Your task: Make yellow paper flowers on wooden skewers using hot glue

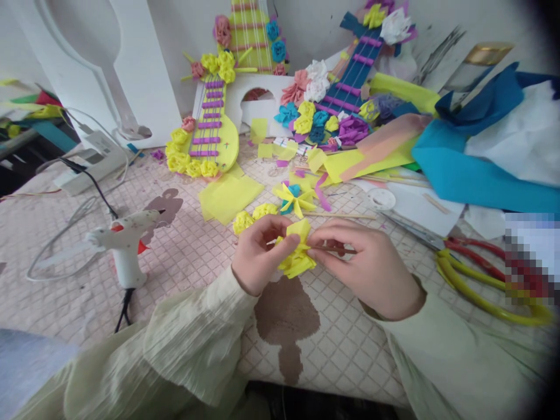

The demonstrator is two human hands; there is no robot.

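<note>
Between my fingers is a yellow paper flower (297, 261) with folded petals. My left hand (265, 251) pinches it from the left, thumb across a petal. My right hand (365, 256) grips a thin wooden stick (339, 249), whose tip meets the flower's right side. Just beyond my hands lie finished yellow paper roses (243, 222) and a flat yellow star-shaped paper cutout (298, 201) over a blue one. Whether the stick enters the flower is hidden by my fingers.
A white glue gun (126, 245) stands at left with its cords. Large scissors (464, 256) with red and yellow handles lie right. Behind are a yellow paper instrument (225, 137), a blue one (356, 73), yellow sheets (230, 195) and blue paper (459, 163).
</note>
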